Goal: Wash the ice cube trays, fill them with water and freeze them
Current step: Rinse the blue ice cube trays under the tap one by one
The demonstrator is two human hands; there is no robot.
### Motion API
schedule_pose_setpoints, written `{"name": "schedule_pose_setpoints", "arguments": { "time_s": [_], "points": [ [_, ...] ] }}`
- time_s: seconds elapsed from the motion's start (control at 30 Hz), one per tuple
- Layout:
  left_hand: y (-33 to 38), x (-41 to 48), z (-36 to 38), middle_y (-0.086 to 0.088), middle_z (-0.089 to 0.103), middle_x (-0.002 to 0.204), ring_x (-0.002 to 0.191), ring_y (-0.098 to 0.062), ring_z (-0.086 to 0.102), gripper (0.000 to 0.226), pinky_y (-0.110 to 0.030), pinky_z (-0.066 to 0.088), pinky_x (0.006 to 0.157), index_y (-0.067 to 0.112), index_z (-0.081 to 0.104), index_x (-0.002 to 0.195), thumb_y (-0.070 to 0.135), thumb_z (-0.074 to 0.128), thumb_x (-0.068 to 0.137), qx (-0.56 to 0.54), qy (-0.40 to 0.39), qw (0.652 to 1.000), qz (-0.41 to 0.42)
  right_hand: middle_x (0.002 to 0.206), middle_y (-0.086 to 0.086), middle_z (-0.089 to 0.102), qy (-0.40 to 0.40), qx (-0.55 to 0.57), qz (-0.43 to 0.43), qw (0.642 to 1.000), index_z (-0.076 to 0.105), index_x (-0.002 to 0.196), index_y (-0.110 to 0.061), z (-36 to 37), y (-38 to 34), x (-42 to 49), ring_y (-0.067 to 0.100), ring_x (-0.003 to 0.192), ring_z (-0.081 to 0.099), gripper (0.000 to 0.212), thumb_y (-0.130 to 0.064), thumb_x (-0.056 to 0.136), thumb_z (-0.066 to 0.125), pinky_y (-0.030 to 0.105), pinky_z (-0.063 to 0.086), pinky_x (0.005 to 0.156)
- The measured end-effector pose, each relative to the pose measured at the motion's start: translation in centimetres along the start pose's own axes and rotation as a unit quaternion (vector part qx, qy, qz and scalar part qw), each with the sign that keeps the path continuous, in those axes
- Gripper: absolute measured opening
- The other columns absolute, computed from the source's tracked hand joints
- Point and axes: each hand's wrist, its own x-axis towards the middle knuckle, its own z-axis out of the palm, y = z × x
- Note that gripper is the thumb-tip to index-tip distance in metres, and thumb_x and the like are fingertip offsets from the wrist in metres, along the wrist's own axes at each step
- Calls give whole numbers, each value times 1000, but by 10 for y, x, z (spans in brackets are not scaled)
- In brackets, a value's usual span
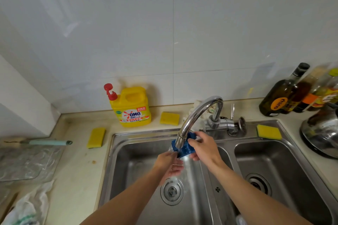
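The blue ice cube tray (184,149) hangs between both hands under the tap spout (193,117). It is tilted, and its long axis runs from the left hand (169,164) up and away to the right hand (203,147). The right hand grips the far end with curled fingers. The left hand meets the near corner in the running water, but whether it pinches or only touches cannot be told, so any turning likely pivots on the right.

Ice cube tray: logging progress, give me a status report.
Right hand grips blue ice cube tray; left hand holds its near end. Tray under faucet, over left basin, water running. Faucet partly hides it.
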Motion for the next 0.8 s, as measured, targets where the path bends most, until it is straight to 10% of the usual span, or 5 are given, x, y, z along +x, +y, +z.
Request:
{"name": "schedule_pose_setpoints", "arguments": {
  "time_s": [0.8],
  "points": [
    [6,-11,-1,-14,76,107,94,-29,75,32,-35,61,75,12,66,118,31,42,109,-13,-8,999,43,87,17,74,1,66,42,997,66,113,-15,-7,-1,-6,23,55,68,14,-18,99,63,34,60,53]
  ]
}}
